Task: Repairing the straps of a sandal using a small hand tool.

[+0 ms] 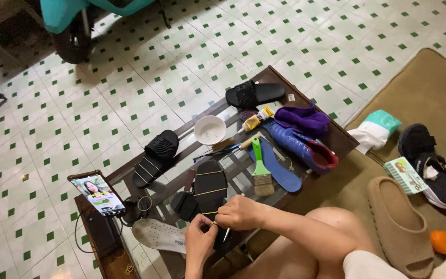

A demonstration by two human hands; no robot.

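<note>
A black slipper (pixel 210 188) wrapped with several yellowish bands lies sole-up on the dark glass-topped table (pixel 331 135). My left hand (pixel 198 242) pinches a band at the near end of this slipper. My right hand (pixel 242 213) grips beside it, fingers closed on the same band, and a thin metal tool sticks out below it. A second black banded slipper (pixel 153 164) lies further left.
On the table: a phone (pixel 99 194) with lit screen, a white insole (pixel 158 235), white bowl (pixel 209 129), green-handled brush (pixel 260 170), glue tube (pixel 256 120), blue shoe (pixel 300 145), blue insole (pixel 280 166), purple cloth (pixel 303 119), black slide (pixel 254 94). Tan slipper (pixel 401 225) and black shoe (pixel 432 163) lie on the mat at right.
</note>
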